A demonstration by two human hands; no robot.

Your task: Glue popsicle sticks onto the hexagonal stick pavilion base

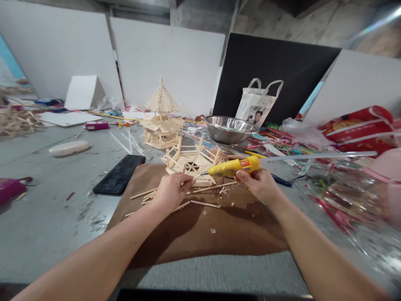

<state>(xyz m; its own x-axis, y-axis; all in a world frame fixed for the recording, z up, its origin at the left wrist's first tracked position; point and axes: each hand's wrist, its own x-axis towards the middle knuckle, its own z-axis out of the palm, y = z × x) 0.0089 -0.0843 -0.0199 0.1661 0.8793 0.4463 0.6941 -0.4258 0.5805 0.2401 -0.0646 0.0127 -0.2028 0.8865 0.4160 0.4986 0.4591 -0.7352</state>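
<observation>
My right hand (258,184) is closed around a yellow glue gun (233,167) with a long clear glue stick (316,156) trailing to the right. Its nozzle points left at a thin wooden stick that my left hand (172,190) pinches. Just behind both hands lies a low wooden stick frame (191,161) on a brown board (200,221). Several loose sticks (205,204) lie on the board around my hands.
A finished stick pavilion (161,117) stands farther back, with a metal bowl (232,128) and a paper bag (258,102) to its right. A black phone (119,174) lies left of the board. Craft clutter and red packaging (360,127) fill the right side.
</observation>
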